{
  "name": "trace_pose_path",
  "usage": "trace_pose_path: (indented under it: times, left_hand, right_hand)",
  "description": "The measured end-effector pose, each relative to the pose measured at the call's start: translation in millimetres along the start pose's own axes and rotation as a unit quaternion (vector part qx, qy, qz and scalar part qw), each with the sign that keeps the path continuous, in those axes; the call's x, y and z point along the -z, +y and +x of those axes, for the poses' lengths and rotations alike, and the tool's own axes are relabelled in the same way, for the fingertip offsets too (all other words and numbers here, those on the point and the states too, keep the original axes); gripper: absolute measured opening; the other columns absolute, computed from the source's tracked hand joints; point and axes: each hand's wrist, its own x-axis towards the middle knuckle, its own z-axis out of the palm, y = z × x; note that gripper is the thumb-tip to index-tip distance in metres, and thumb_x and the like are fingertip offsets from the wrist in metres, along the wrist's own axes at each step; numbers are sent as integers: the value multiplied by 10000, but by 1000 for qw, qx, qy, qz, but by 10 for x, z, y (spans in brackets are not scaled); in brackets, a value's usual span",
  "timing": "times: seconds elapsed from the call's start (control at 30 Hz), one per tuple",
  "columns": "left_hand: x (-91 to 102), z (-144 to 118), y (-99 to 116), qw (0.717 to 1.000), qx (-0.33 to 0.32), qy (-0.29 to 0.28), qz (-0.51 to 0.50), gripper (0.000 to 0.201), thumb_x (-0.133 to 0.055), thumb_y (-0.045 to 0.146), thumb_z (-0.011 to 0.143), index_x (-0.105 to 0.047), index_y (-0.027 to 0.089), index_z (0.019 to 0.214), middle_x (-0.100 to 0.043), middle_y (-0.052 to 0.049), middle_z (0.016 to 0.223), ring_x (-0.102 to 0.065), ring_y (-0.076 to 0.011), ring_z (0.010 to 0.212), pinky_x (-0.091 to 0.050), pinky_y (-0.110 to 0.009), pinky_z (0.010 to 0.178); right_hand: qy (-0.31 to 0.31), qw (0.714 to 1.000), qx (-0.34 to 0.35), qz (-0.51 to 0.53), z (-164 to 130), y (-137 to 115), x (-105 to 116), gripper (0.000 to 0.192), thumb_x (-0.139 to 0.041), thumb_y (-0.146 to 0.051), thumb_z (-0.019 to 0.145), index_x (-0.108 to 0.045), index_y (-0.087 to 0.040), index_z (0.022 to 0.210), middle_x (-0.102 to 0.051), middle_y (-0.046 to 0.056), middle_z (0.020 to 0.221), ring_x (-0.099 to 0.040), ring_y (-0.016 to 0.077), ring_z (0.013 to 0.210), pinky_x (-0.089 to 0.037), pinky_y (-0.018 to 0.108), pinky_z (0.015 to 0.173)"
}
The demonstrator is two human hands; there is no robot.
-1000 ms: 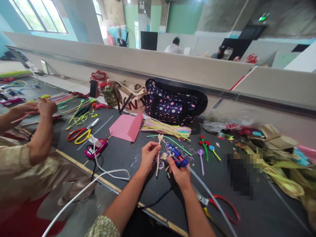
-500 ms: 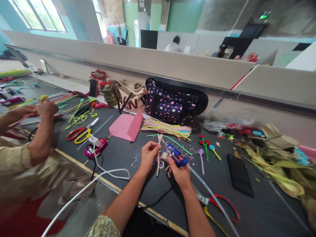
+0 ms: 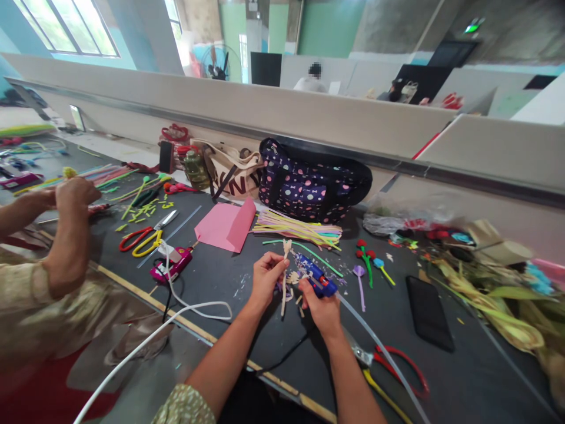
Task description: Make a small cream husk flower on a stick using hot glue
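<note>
My left hand [image 3: 267, 275] pinches a cream pipe-cleaner flower [image 3: 286, 247] between thumb and fingers, its stem hanging down below. In my right hand [image 3: 321, 303] is a blue glue gun [image 3: 315, 274], its nozzle pointing up and left, just right of the flower. A clear glue stick [image 3: 366, 330] trails from the gun's back. Under both hands lie cream and purple scraps [image 3: 291, 280]. Just beyond them rest a green pipe cleaner [image 3: 309, 253] and a bundle of pale pipe cleaners [image 3: 298, 228].
Scissors with red and yellow handles [image 3: 399, 371] lie by my right forearm, another pair of scissors [image 3: 148, 235] at left. Nearby are a phone [image 3: 429, 312], pink paper [image 3: 225, 227], a pink power box [image 3: 174, 265] and a dark patterned bag [image 3: 309, 182]. A co-worker's hands [image 3: 73, 194] work at far left.
My hands, the flower and the glue gun stay almost where they were. The co-worker's hands at far left have shifted slightly left.
</note>
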Motion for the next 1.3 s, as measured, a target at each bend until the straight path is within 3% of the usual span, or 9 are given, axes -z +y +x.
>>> trace_pose_path:
  times: [0.7, 1.3]
  left_hand:
    - [-6, -4, 5, 1000, 4, -6, -25, 298, -832, 357, 663, -621, 160, 735, -540, 65, 575, -432, -45, 409, -365, -176, 383]
    - [-6, -7, -4, 1000, 3, -11, -28, 289, -826, 345, 674, -619, 155, 740, -544, 61, 579, -439, -48, 407, -371, -176, 378]
  right_hand:
    - [34, 999, 7, -6, -41, -58, -17, 504, -638, -679, 731, -665, -189, 616, -543, -6, 384, -547, 166, 378, -446, 273, 425]
    - [11, 1000, -9, -20, -26, -43, 1, 528, -617, -700, 732, -614, -198, 569, -550, 3, 393, -558, 161, 380, -452, 263, 429]
